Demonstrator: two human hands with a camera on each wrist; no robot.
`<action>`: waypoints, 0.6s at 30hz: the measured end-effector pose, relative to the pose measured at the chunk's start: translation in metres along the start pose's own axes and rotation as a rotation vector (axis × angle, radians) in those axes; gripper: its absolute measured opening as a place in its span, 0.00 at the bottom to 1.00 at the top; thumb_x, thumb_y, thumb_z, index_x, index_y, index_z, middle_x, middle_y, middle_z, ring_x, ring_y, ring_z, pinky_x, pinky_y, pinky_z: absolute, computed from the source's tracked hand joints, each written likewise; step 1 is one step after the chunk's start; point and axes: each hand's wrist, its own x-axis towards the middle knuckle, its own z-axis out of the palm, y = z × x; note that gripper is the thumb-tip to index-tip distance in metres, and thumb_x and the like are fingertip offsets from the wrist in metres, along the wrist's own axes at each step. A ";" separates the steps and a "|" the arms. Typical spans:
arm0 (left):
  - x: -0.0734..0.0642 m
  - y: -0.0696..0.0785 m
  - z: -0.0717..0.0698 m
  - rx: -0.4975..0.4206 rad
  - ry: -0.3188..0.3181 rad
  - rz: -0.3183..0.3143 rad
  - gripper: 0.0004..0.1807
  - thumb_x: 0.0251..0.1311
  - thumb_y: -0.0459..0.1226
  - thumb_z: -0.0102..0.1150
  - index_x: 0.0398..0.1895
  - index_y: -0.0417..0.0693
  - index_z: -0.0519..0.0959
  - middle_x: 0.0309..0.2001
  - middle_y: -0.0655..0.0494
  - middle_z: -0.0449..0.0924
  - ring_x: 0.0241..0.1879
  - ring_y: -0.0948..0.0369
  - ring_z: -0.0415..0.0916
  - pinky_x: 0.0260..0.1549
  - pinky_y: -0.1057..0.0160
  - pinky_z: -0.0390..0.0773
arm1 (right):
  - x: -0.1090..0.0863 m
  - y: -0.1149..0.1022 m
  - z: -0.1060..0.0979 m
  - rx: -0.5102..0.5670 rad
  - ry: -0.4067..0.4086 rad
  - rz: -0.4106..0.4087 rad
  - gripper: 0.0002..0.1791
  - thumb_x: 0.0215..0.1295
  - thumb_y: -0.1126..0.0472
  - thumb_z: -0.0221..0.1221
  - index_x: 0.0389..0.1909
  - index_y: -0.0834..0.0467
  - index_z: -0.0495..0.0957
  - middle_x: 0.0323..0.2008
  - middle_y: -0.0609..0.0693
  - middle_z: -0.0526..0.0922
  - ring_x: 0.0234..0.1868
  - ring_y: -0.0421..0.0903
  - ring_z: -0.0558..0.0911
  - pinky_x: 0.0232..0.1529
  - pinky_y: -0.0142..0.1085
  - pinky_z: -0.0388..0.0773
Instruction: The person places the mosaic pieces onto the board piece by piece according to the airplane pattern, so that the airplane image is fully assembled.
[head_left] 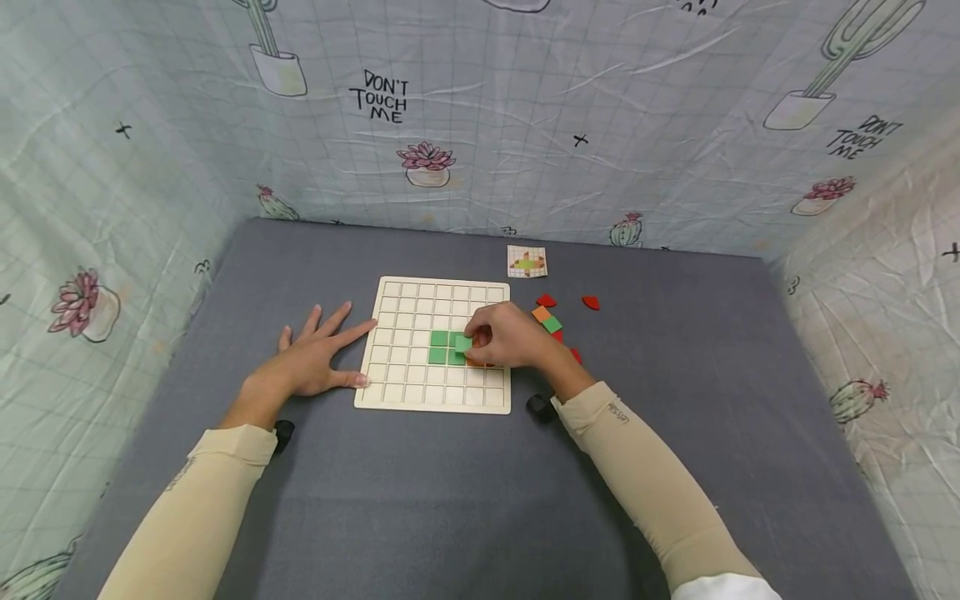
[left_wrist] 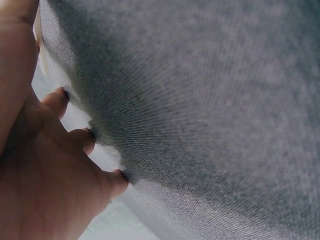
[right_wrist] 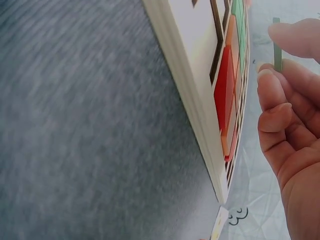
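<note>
My right hand (head_left: pixel 512 333) pinches a green square tile (head_left: pixel 462 344) between thumb and fingers, over the pale gridded board (head_left: pixel 396 329). Seen edge-on in the right wrist view, that tile (right_wrist: pixel 278 45) is held apart from the board. Green squares (head_left: pixel 438 356) lie in the grid beneath it. An orange tile (right_wrist: pixel 230 55) and a red tile (right_wrist: pixel 223 92) also sit on the board, partly covered by my hand in the head view. My left hand (head_left: pixel 307 358) is spread at the board's left edge, thumb and index finger touching it. Its other fingertips (left_wrist: pixel 87 140) rest on the grey cloth.
Right of the board lie loose red pieces (head_left: pixel 591 302), an orange square (head_left: pixel 541 313) and a green square (head_left: pixel 552 325). A small pattern card (head_left: pixel 527 262) lies behind the board. Printed fabric (head_left: pixel 480 108) hangs around the table's back and sides.
</note>
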 end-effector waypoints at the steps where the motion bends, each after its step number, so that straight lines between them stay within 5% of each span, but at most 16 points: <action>1: 0.000 0.000 0.000 0.002 0.000 -0.002 0.56 0.58 0.66 0.66 0.85 0.74 0.47 0.87 0.49 0.27 0.83 0.32 0.21 0.69 0.17 0.29 | 0.001 -0.001 0.000 0.000 -0.003 -0.001 0.09 0.61 0.62 0.72 0.40 0.61 0.89 0.33 0.50 0.87 0.31 0.39 0.81 0.37 0.31 0.80; 18: -0.001 -0.001 0.000 0.013 -0.003 -0.001 0.56 0.57 0.68 0.65 0.85 0.75 0.47 0.87 0.50 0.27 0.83 0.33 0.21 0.69 0.17 0.30 | 0.015 -0.006 0.013 0.002 0.001 -0.039 0.10 0.61 0.63 0.72 0.42 0.62 0.89 0.34 0.52 0.86 0.31 0.38 0.80 0.38 0.30 0.79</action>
